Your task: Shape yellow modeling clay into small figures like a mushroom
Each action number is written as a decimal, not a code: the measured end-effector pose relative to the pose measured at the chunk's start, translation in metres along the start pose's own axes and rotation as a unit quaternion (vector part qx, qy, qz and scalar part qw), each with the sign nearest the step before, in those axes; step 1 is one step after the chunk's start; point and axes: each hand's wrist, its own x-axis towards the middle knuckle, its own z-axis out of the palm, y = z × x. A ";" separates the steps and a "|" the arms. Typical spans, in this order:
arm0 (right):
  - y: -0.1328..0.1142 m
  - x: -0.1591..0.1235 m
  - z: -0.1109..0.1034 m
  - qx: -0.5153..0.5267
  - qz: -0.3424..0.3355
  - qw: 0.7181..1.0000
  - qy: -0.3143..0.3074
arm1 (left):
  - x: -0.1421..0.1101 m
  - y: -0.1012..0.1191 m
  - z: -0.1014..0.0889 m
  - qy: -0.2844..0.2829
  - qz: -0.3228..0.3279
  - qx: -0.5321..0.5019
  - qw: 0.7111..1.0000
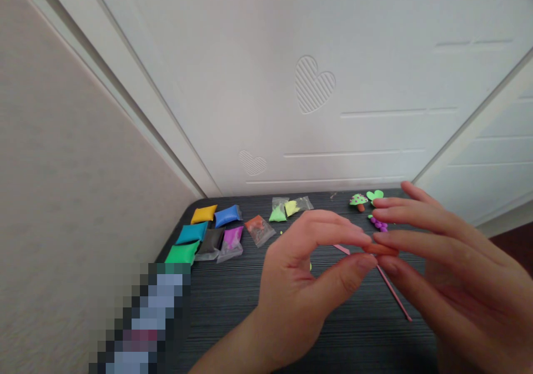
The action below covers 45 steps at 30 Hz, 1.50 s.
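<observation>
A small piece of orange-brown modelling clay (pixel 383 249) is pinched between both hands above the table. My left hand (pixel 306 285) grips its left end with thumb and forefinger. On the other end, the thumb and forefinger of my right hand (pixel 462 274) are closed, while its other fingers spread upward. Beneath the hands lie a thin pink stick tool (pixel 395 293) and a flat pink piece (pixel 342 248), both partly covered. Behind the right fingertips are a purple clay grape bunch (pixel 378 224), a green clay clover shape (pixel 375 196) and a spotted clay mushroom (pixel 358 201).
Clay packets lie at the left: yellow (pixel 204 214), blue (pixel 227 216), teal (pixel 192 232), black (pixel 211 242), purple (pixel 231 238) and green (pixel 182 252). Opened bags of orange (pixel 259 228), light green (pixel 278 212) and pale yellow clay (pixel 292 207) sit mid-table. A white panel (pixel 266 85) rises behind the dark table (pixel 233 302).
</observation>
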 end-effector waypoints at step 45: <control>-0.002 0.000 0.000 0.027 -0.003 1.000 0.016 | -0.001 0.001 0.002 -0.022 -0.068 -0.072 0.995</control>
